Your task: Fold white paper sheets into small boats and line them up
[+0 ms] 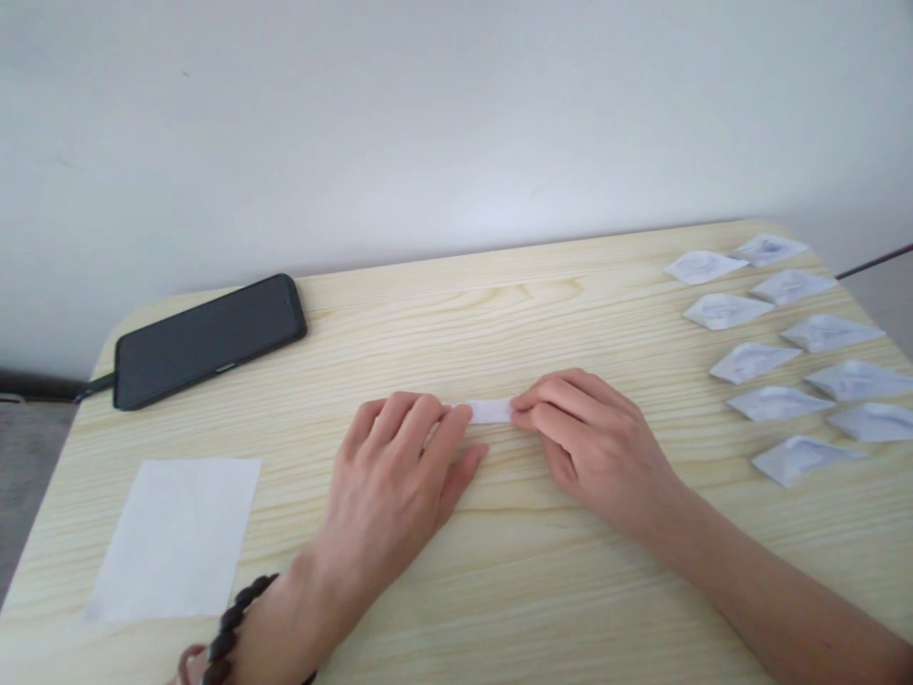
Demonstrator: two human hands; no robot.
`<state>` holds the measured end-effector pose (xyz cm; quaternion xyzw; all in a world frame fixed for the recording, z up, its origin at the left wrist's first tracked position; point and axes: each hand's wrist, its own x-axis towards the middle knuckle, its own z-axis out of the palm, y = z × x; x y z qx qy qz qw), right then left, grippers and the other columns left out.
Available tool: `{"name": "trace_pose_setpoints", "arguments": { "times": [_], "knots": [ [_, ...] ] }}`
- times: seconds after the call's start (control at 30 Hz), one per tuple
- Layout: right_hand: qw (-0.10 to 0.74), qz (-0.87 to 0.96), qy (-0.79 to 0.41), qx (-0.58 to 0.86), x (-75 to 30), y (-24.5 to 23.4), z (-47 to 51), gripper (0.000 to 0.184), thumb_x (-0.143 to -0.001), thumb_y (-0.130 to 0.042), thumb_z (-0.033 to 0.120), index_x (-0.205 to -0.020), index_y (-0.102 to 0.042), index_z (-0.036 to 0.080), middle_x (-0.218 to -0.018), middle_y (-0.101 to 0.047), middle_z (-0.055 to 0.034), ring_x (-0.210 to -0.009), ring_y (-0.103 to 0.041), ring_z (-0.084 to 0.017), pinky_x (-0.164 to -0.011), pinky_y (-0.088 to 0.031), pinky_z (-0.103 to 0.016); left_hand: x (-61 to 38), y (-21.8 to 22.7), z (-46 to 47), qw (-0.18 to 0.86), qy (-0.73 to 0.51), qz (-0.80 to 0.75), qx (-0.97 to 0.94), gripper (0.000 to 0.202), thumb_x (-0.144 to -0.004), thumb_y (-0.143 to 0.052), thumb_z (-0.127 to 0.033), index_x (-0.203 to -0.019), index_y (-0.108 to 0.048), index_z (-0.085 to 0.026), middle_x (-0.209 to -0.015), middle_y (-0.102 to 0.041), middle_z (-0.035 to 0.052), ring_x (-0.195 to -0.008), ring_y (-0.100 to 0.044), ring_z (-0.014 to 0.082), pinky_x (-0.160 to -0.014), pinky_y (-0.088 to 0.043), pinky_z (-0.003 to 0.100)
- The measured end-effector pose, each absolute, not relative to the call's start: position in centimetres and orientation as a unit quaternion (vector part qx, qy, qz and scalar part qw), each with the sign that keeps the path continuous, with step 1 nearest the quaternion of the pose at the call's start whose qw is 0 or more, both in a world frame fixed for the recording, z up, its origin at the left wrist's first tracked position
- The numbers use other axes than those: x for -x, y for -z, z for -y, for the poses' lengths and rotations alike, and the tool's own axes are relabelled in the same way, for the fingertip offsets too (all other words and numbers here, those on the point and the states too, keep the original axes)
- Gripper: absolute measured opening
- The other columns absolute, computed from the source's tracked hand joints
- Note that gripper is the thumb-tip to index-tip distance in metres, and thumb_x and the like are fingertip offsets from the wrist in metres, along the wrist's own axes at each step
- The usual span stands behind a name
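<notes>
A narrow folded strip of white paper (pixel 491 411) lies on the wooden table (pixel 499 314) at its middle. My left hand (pixel 399 466) lies over the strip's left end with its fingers pressed down on it. My right hand (pixel 589 438) covers the right end, fingers curled and pinching the paper. Only a short middle piece of the strip shows between the two hands. A dark bead bracelet (pixel 232 628) is on my left wrist.
A flat white sheet of paper (pixel 175 538) lies at the front left. A black phone (pixel 206 338) with a cable lies at the back left. Several folded white paper shapes (pixel 777 366) stand in two rows at the right. A pale wall is behind.
</notes>
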<state>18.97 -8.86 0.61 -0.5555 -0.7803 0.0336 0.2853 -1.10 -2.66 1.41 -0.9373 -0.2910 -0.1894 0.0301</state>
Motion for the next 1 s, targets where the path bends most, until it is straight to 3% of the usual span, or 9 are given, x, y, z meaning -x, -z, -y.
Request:
{"name": "trace_pose_setpoints", "arguments": {
  "times": [0.07,0.17,0.3,0.5,0.77,0.9,1.0],
  "knots": [
    [0.291,0.780,-0.055,0.552,-19.0,-0.5,8.5,0.017,-0.085,-0.054,0.003,-0.090,-0.069,0.011,-0.097,-0.070,-0.0078,-0.092,-0.060,-0.022,-0.083,-0.051,-0.037,1.3,-1.0,2.1,0.007,0.196,0.290,0.937,0.026,-0.089,-0.063,-0.030,-0.113,-0.066,-0.020,-0.083,-0.065,0.0047,-0.076,-0.059,0.0231,-0.064,-0.051,0.037],
    [0.292,0.780,-0.067,0.549,-19.1,-0.3,8.0,0.020,-0.088,-0.056,0.010,-0.104,-0.067,0.011,-0.106,-0.067,-0.0093,-0.097,-0.058,-0.022,-0.088,-0.050,-0.039,1.4,-0.6,1.6,-0.031,0.220,0.295,0.929,0.019,-0.090,-0.061,-0.023,-0.108,-0.068,-0.023,-0.088,-0.063,0.0055,-0.079,-0.057,0.0205,-0.067,-0.052,0.033],
    [0.289,0.781,-0.081,0.548,-19.4,0.0,7.5,0.020,-0.092,-0.058,0.024,-0.107,-0.066,0.013,-0.107,-0.066,-0.0097,-0.098,-0.058,-0.022,-0.089,-0.048,-0.039,1.2,-0.4,1.5,-0.031,0.233,0.301,0.924,0.016,-0.091,-0.059,-0.021,-0.103,-0.069,-0.021,-0.102,-0.066,0.0070,-0.091,-0.058,0.0230,-0.076,-0.053,0.037],
    [0.343,0.785,-0.084,0.509,-19.8,0.3,7.0,0.015,-0.094,-0.057,0.023,-0.096,-0.069,0.016,-0.092,-0.067,-0.0075,-0.087,-0.060,-0.017,-0.081,-0.050,-0.032,0.9,-0.2,0.9,-0.053,0.249,0.261,0.931,0.021,-0.090,-0.062,-0.031,-0.104,-0.069,-0.018,-0.097,-0.068,0.0080,-0.087,-0.060,0.0219,-0.073,-0.054,0.035],
    [0.366,0.797,-0.049,0.477,-19.4,0.1,7.3,0.011,-0.093,-0.058,0.022,-0.090,-0.067,0.017,-0.081,-0.068,-0.0043,-0.076,-0.060,-0.016,-0.073,-0.050,-0.030,0.7,-0.3,0.5,-0.145,0.289,0.213,0.922,0.018,-0.096,-0.051,-0.020,-0.095,-0.068,-0.014,-0.086,-0.068,0.0059,-0.078,-0.062,0.0139,-0.071,-0.051,0.025],
    [0.377,0.801,-0.002,0.465,-19.4,0.0,7.1,0.014,-0.093,-0.059,0.022,-0.085,-0.069,0.016,-0.069,-0.064,-0.0018,-0.066,-0.057,-0.013,-0.062,-0.048,-0.025,0.7,-0.7,0.8,-0.171,0.285,0.270,0.904,0.017,-0.092,-0.056,-0.018,-0.091,-0.073,-0.015,-0.075,-0.066,0.0039,-0.064,-0.059,0.0115,-0.058,-0.045,0.022],
    [0.393,0.790,0.009,0.470,-19.6,0.0,6.9,0.014,-0.090,-0.064,0.024,-0.081,-0.071,0.016,-0.065,-0.065,-0.0002,-0.059,-0.058,-0.010,-0.056,-0.045,-0.021,0.8,-1.0,0.6,-0.251,0.286,0.311,0.871,0.011,-0.087,-0.066,-0.023,-0.086,-0.075,-0.018,-0.072,-0.070,0.0013,-0.058,-0.059,0.0095,-0.056,-0.044,0.020]
  ]
}}
